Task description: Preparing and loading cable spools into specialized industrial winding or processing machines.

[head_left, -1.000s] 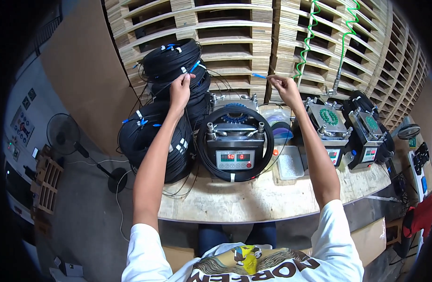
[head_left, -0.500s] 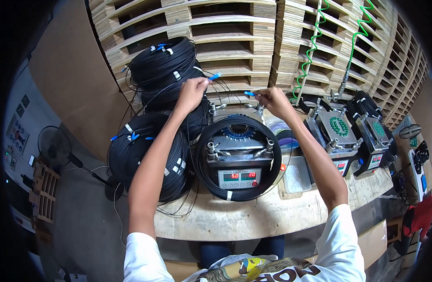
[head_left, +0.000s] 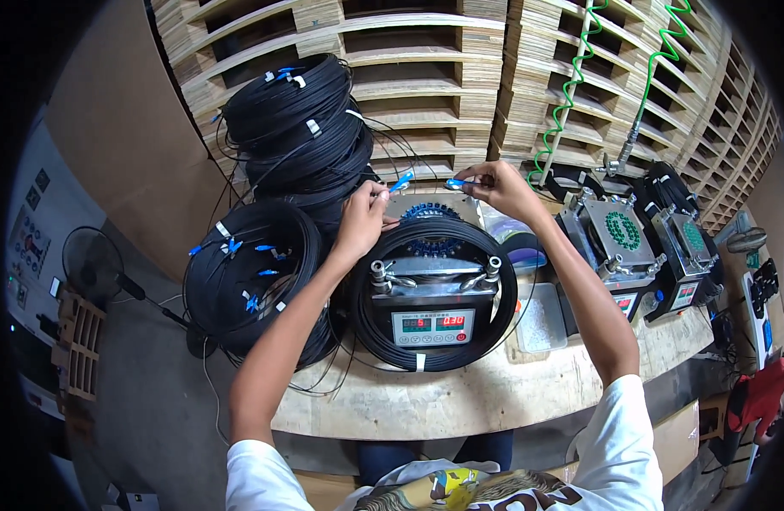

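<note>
Head view: two blue fibre-optic connectors (head_left: 401, 180) (head_left: 455, 184) are held over the far side of the nearest digital-display machine (head_left: 433, 327), one pinched by the left hand (head_left: 360, 223), one pinched by the right hand (head_left: 504, 189). Around that machine one black cable coil (head_left: 364, 319) is looped; left of it two coil stacks (head_left: 298, 145) (head_left: 302, 247) are seen.

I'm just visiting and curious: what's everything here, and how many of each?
Held plugs: two, blue, upper centre
Table: one, pale wood, centre
Machines: three, silver and black, on the table
Cable coil: one, black, ringing the front machine's panel
Big cable piles: two, black, left of that machine
Tray: one, whitish, right of it
Pallets: many, pale wood, behind
Hoses: two, green, upper right
Fan: one, black, far left
Board: one, brown, upper left
Garment: one, red, right edge
Left hand: one, bare, gripping a plug
Right hand: one, bare, gripping a plug
</note>
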{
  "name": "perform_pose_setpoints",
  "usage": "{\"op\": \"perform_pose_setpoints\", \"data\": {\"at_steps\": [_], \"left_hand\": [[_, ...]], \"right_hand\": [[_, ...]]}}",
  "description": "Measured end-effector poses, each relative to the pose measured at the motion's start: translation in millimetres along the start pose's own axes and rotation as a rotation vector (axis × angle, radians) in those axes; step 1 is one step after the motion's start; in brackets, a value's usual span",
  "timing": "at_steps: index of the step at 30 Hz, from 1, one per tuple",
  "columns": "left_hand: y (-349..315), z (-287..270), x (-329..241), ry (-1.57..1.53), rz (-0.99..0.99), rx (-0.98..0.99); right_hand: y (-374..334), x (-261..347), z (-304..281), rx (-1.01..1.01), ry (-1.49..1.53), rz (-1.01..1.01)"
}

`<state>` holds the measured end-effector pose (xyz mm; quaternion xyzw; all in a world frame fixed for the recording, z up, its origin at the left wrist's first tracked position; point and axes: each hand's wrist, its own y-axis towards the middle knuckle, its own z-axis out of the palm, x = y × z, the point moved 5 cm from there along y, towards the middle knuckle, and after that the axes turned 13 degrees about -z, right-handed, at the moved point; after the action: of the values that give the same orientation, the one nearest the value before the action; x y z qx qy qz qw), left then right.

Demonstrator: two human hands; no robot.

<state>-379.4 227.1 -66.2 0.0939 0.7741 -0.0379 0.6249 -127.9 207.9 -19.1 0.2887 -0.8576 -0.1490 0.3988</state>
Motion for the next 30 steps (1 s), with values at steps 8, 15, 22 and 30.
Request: {"op": "perform_pose_setpoints", "data": {"at_steps": [8,15,22,30], "left_hand": [[2.9,-14.4,-63.8,0.482,0.336,-0.051],[13.7,-14.2,-51.7,0.620,0.264,0.030],[14.7,-9.1,-50.4,0.642,0.189,0.031],[18.3,-2.1,-53.6,0.739,0.185,0.051]], "right_hand": [[11.8,18.6,-1.1,0.086,-0.310,-0.034],[25.7,29.0,24.6,0.225,-0.369,-0.062],[23.6,34.6,28.7,0.357,-0.610,-0.229],[31.6,19.1,35.4,0.459,-0.456,-0.208]]}}
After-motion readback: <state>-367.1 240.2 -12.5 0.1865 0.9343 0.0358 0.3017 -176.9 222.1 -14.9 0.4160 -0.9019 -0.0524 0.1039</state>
